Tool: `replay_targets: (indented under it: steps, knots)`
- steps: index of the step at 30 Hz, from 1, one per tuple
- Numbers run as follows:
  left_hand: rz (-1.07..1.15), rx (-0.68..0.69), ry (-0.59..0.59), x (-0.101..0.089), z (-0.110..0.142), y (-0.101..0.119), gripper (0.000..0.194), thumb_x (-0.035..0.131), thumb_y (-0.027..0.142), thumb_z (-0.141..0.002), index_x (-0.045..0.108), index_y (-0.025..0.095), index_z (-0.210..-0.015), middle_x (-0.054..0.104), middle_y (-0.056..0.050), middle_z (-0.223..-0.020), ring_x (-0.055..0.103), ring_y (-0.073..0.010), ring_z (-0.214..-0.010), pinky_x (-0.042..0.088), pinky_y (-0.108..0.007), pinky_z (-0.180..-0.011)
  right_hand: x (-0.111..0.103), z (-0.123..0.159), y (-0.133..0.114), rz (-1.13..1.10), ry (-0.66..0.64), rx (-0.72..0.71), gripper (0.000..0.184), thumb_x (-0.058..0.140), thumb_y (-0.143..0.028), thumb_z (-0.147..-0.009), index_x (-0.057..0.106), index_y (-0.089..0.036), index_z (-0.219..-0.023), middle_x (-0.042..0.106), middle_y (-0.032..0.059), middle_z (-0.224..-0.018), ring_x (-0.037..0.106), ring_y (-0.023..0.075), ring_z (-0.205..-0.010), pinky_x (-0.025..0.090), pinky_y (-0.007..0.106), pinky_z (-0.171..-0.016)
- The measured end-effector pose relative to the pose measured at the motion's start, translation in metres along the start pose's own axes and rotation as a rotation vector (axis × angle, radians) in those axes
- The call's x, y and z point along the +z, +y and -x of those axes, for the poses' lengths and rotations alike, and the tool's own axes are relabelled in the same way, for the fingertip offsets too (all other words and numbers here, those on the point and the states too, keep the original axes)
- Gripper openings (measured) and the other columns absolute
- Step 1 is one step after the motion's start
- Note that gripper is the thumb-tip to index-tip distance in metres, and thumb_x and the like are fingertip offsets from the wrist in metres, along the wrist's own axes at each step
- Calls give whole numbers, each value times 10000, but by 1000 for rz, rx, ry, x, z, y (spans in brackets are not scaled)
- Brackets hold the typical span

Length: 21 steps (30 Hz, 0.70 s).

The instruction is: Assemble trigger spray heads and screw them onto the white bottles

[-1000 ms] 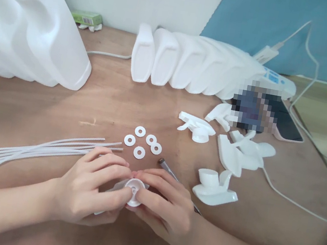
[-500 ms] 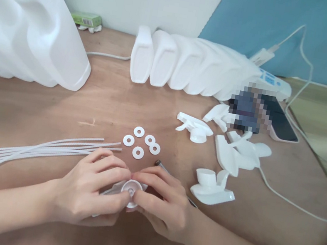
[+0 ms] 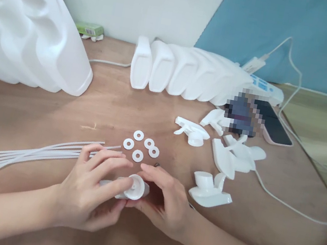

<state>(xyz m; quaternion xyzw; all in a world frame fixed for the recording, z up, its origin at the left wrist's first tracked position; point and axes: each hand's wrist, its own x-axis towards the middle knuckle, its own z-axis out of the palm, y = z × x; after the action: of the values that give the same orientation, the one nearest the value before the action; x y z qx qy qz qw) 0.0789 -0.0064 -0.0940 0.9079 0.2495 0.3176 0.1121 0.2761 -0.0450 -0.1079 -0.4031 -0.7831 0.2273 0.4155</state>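
Between my hands is a white spray head [image 3: 136, 190], its round collar facing up toward me. My left hand [image 3: 96, 189] grips it from the left, with one finger reaching into the collar's opening. From the right, my right hand [image 3: 167, 197] curls around it, fingertips at its lower edge. Much of the spray head's body is hidden by the fingers. Just beyond lie several flat white washers [image 3: 137, 156], each with a centre hole. A bundle of thin white tubes [image 3: 31, 152] rests to the left of my left hand. Behind my right hand, the dark tip of a thin tool [image 3: 157, 165] peeks out.
Several more white spray heads [image 3: 210, 194] lie on the wooden table [image 3: 106, 104] at right. White bottles [image 3: 183, 73] stand in a row at the back, others [image 3: 36, 36] at left. A phone [image 3: 272, 123], power strip [image 3: 266, 88], cables and a green box [image 3: 89, 28] are further back.
My right fingers have come off the collar's rim and opened a little. The spray head's collar has tilted and shifted slightly up and right. The whole view has moved slightly.
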Motion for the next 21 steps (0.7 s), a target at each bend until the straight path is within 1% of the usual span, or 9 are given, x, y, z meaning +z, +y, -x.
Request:
replay_targets:
  steps: [3, 6, 11, 14, 18, 20, 21]
  knots:
    - [31, -19, -39, 0, 0, 2, 264, 550, 139, -694, 578, 169, -955, 608, -116, -1049, 541, -299, -978, 353, -491, -795, 0, 1, 0, 10, -18, 2, 562, 616, -274, -821, 319, -212, -1294, 653, 54, -933, 620, 174, -754, 521, 302, -676]
    - [15, -8, -61, 0, 0, 2, 270, 546, 121, -693, 569, 177, -956, 594, -119, -1064, 531, -305, -1003, 362, -492, -793, 0, 2, 2, -7, -37, 8, 562, 624, -272, -816, 328, -196, -1289, 658, 61, -953, 624, 170, -766, 524, 296, -690]
    - [-71, 81, -16, 1, -2, 2, 248, 533, 110, -682, 576, 167, -919, 625, -107, -971, 556, -290, -996, 387, -467, -796, 0, 5, 2, 13, -34, -26, 574, 646, -248, -802, 346, -183, -1287, 657, 70, -987, 621, 164, -824, 518, 283, -733]
    - [-78, 107, -14, 1, -4, 2, 231, 522, 118, -689, 564, 160, -912, 635, -105, -957, 575, -264, -970, 408, -445, -801, 2, 5, 0, 30, -15, -43, 558, 639, -254, -807, 353, -185, -1282, 659, 72, -979, 616, 164, -806, 518, 282, -714]
    - [69, 94, -47, 1, -4, -1, 274, 487, 84, -686, 550, 154, -944, 625, -115, -973, 577, -228, -921, 440, -406, -778, 0, 0, -1, 8, -13, -42, 505, 636, -298, -807, 389, -185, -1233, 660, 83, -978, 617, 167, -770, 518, 278, -675]
    - [152, 131, -68, 2, -3, -2, 305, 478, 77, -667, 553, 140, -956, 616, -132, -964, 577, -221, -881, 452, -400, -746, -5, -3, -2, -87, -54, -29, 499, 595, -404, -820, 395, -184, -1220, 664, 78, -934, 624, 170, -766, 516, 284, -675]
    - [180, 156, -71, 3, -2, -2, 313, 474, 75, -658, 558, 133, -953, 615, -137, -951, 579, -220, -862, 454, -400, -733, -7, -3, -2, -158, -77, -9, 481, 526, -456, -850, 391, -183, -1222, 666, 72, -905, 628, 168, -771, 515, 287, -681]
